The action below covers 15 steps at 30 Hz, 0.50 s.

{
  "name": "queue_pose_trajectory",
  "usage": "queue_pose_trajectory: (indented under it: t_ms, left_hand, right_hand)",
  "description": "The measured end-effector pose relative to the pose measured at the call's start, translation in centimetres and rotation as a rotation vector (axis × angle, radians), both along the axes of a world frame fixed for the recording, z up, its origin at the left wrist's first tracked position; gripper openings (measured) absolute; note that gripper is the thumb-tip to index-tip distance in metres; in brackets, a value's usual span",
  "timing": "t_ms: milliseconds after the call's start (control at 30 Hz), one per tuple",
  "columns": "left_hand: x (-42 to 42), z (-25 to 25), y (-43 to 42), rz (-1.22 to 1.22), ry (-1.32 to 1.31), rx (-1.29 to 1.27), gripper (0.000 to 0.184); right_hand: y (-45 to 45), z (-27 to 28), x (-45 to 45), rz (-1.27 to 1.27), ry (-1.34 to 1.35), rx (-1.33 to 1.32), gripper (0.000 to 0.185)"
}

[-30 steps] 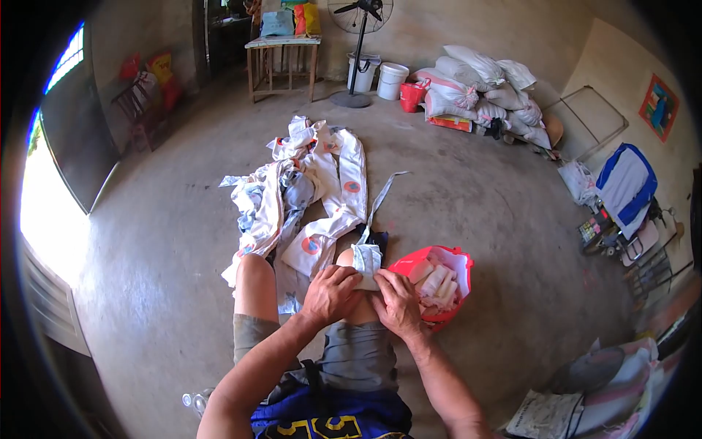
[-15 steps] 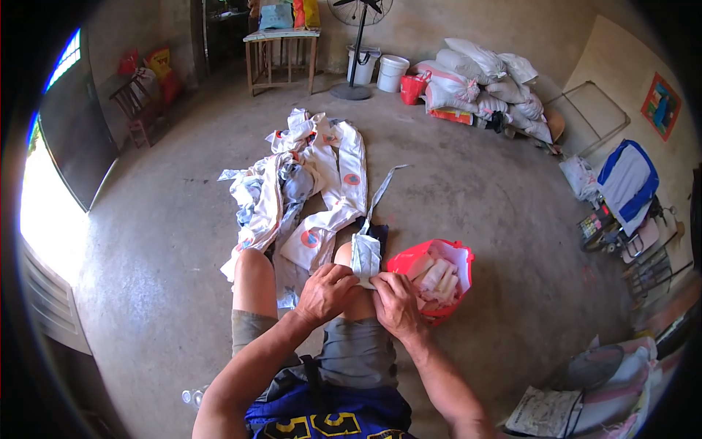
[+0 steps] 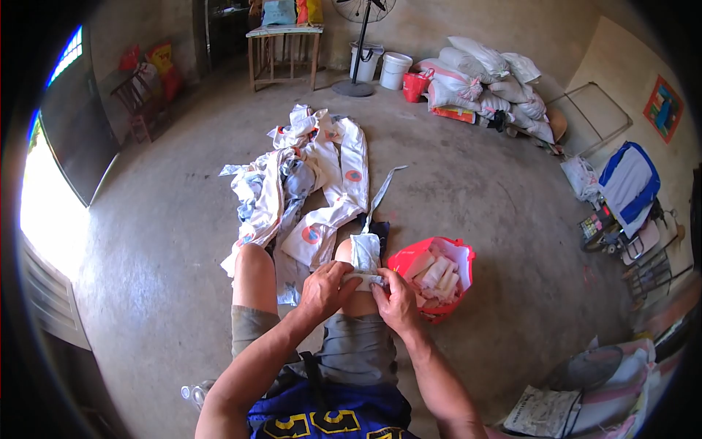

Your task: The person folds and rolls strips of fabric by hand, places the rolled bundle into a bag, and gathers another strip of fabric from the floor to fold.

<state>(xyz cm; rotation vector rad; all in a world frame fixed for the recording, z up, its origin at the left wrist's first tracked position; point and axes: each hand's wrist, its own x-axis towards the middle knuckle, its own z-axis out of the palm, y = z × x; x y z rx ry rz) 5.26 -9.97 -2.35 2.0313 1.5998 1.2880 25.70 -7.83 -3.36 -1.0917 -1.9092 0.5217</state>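
Observation:
A whitish cloth strip [image 3: 365, 252] lies over my right knee, with its thin tail reaching forward to the floor. Its near end forms a small roll across my thigh. My left hand [image 3: 326, 291] pinches the roll's left end, and my right hand [image 3: 395, 298] grips the right end. Just right of my knee stands a red bag [image 3: 466, 268] holding several pale rolled pieces [image 3: 439, 281]. Ahead of my knees, a heap of long white cloth strips [image 3: 311, 186] with orange and blue round prints spreads over the floor.
Farther off are a small table [image 3: 285, 31] with bags, a standing fan [image 3: 353, 88], a white bucket [image 3: 395, 71], a red bucket [image 3: 415, 85] and piled sacks [image 3: 486, 80]. A chair [image 3: 137, 106] is at left. More sacks [image 3: 610, 388] lie at lower right.
The roll between my hands now shows more clearly across my thigh, and my fingers have shifted around its ends. The camera view has moved slightly.

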Motion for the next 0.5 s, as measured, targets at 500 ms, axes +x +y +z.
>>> queue_pose_trajectory:
  t_ms: [500]
  left_hand:
    - [-0.7, -1.3, -1.4, -0.062, 0.252, 0.264, 0.027]
  right_hand:
    - [-1.3, -0.8, -1.5, -0.082, 0.056, 0.162, 0.038]
